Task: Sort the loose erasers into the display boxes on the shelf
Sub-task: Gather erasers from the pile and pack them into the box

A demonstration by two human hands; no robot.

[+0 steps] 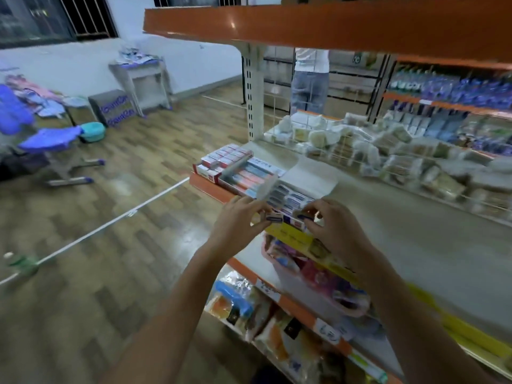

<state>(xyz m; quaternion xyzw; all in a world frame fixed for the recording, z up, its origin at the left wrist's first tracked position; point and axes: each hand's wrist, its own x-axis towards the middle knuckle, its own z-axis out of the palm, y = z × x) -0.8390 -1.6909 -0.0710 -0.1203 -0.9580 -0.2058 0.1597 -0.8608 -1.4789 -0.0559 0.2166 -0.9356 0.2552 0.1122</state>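
Fingers first: the left hand (235,220) has its fingers curled and pinches a small white eraser (274,218) with a dark blue label at the fingertips, just at the near edge of the shelf (415,217). Far left in the scene, well apart from the shelving, sits a blue stool (51,139) on the wood-pattern floor (124,217), with a teal basin (92,131) behind it and a grey side table (141,76) against the far wall. Moving right, three open display boxes sit in a row at the left end of the shelf: a red and white one (221,162) farthest left, then a box of pink and blue packs (249,178), then the eraser box (291,198) with its lid flap standing open behind it, filled with rows of blue-labelled erasers. Both hands hover right at the near end of that last box. Right hand (332,225) is also curled, thumb and fingertips pinched on what looks like a second eraser (303,216), blurry though, so I can't swear to what it is. Just below the hands, a yellow price strip (291,235) runs along the shelf edge, and a pink pouch (318,275) of small stuff hangs under it. Further right and farther back, a wire basket (346,145) holds pale wrapped packs. Someone in jeans (310,87) stands beyond the shelf, seen through the gap under the orange upper shelf (332,23).
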